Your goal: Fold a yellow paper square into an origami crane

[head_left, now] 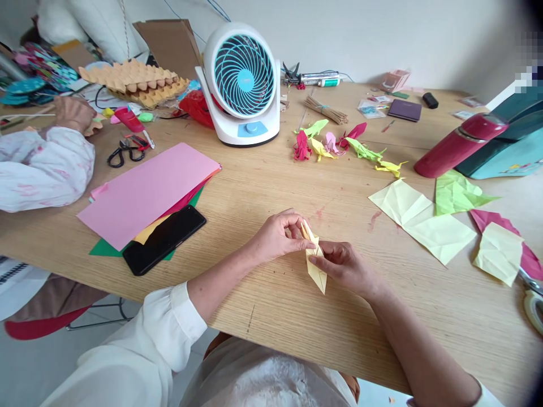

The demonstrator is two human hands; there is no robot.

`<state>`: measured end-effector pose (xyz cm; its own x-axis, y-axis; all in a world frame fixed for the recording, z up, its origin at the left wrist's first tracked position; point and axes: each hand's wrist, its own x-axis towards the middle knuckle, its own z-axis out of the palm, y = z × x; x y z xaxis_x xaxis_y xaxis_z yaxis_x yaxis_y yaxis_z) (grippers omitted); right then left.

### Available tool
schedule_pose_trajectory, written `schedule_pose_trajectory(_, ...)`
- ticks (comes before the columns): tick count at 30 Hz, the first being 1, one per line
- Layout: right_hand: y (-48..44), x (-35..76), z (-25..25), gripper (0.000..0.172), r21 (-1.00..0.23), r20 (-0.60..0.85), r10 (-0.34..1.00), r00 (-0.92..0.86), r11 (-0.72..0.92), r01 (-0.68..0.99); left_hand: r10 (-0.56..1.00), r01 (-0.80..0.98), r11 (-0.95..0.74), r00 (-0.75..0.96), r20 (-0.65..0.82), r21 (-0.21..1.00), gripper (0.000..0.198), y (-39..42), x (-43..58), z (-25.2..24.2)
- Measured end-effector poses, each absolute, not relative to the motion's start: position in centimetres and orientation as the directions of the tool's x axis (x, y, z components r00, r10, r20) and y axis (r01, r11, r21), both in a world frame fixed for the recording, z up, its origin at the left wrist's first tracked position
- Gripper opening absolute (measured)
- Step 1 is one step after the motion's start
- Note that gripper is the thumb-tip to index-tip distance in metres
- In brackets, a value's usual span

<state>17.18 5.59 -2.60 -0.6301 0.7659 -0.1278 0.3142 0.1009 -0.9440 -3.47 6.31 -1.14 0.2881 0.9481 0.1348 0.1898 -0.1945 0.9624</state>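
Just above the table, near its front edge, both hands hold one piece of folded pale yellow paper (317, 276). It is narrow, with a pointed lower end and split flaps at the top. My left hand (285, 233) pinches the upper part between thumb and fingers. Lower down, the thumb of my right hand (348, 267) presses on the front face, its fingers curled behind the paper. Part of the paper is hidden by the fingers. Beyond the hands lie several small folded paper animals (326, 144) in red, green, yellow and pink.
A fan (245, 79) stands at the back. To the left are pink paper sheets (153, 189), a black phone (164, 240), scissors (126, 154) and another person's hand (75, 115). Creased paper (441, 232) and a red flask (460, 144) lie to the right.
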Motion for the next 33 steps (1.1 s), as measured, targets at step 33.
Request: schedule_pose_trajectory(33, 5.2, 17.1, -2.7, 0.035, -0.947, -0.16, 0.728, -0.667, 0.077, 0.311, 0.937, -0.322, 0.308, 0.264, -0.228, 0.895, 0.045, 5.4, -2.2, -1.0)
